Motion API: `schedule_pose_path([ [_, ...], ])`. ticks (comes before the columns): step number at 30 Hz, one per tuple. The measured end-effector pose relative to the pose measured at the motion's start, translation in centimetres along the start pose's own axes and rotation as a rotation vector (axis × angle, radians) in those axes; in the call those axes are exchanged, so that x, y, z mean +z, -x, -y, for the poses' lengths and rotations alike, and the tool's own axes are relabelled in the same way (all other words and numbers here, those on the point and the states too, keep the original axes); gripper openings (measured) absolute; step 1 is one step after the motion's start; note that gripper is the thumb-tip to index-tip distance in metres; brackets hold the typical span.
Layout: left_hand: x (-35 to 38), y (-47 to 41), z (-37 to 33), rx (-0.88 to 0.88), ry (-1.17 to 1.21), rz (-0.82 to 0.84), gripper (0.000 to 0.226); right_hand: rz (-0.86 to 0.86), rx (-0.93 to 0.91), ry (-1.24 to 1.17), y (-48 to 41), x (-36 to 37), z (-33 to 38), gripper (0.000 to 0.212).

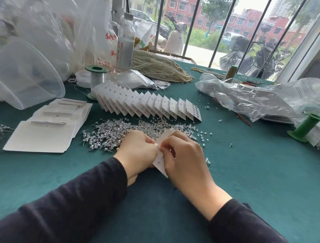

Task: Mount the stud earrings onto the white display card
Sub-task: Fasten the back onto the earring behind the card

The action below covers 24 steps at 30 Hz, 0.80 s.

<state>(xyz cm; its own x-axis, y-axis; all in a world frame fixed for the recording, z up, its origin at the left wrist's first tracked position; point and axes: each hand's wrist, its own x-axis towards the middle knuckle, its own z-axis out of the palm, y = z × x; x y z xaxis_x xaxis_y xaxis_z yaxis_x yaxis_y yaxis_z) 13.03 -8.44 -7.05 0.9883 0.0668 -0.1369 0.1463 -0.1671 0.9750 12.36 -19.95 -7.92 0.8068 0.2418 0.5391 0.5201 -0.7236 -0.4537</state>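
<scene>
A white display card (pixel 161 160) stands on edge between my hands, just above the green table. My left hand (pixel 136 154) grips its left side with curled fingers. My right hand (pixel 184 157) pinches at the card's face with thumb and fingertips; whatever sits between them is too small to see. A wide heap of silver stud earrings (pixel 112 133) lies just beyond my hands. Small clear earring backs (pixel 202 134) are scattered to its right.
A fanned row of filled cards (pixel 147 105) lies behind the heap. Blank cards (pixel 45 131) are stacked at the left, beside a clear plastic tub (pixel 21 76). Pearl strands (pixel 159 65), a bottle (pixel 125 42), green spools (pixel 306 129) and crumpled plastic bags (pixel 253 96) crowd the far side.
</scene>
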Motion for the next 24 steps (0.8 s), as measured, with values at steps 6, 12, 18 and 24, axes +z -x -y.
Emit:
schedule_pose_path([
  [6, -0.19, 0.32, -0.72, -0.061, 0.089, 0.084, 0.021, -0.063, 0.018, -0.024, 0.13, -0.34, -0.18, 0.008],
  [12, 0.04, 0.26, -0.48, -0.006, 0.001, 0.044, 0.025, -0.039, 0.037, -0.004, 0.15, -0.37, -0.12, 0.010],
  [18, 0.28, 0.46, -0.16, 0.091, -0.166, -0.026, 0.025, -0.011, 0.027, 0.033, 0.09, -0.32, -0.09, 0.012],
  [24, 0.14, 0.63, -0.57, 0.214, -0.301, -0.075, 0.022, -0.068, -0.007, 0.044, 0.36, -0.51, 0.17, 0.013],
])
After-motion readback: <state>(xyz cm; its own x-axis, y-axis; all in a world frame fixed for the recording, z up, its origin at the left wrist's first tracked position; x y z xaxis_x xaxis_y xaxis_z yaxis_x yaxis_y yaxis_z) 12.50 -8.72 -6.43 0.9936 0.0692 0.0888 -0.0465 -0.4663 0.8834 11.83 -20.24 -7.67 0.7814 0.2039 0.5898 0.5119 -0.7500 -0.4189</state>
